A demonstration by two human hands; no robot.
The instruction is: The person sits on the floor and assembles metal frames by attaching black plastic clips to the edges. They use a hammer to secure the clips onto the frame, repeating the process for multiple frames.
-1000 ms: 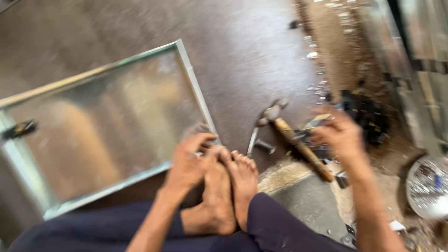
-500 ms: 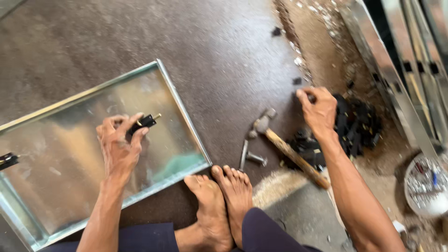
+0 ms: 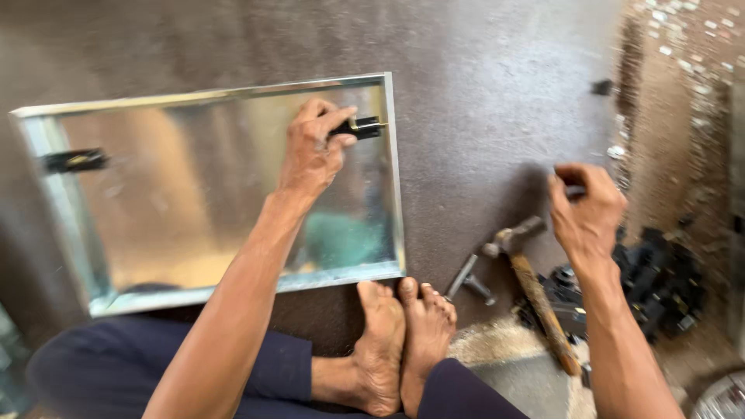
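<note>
Left hand [image 3: 310, 155] grip clamped on black clip [image 3: 358, 128] over metal tray [image 3: 394, 194]; right hand [image 3: 586, 213] grip closed, contents unclear

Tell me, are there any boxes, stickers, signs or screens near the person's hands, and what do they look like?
None: no package, label, sign or screen shows.
Metal tray: lies on the floor, shiny, rectangular, unmarked.
Left hand: holds a small black part at the tray's right edge.
Right hand: closed above a wooden-handled hammer.
Pile of black pieces: right of the hammer, loose, not packaged.
</note>
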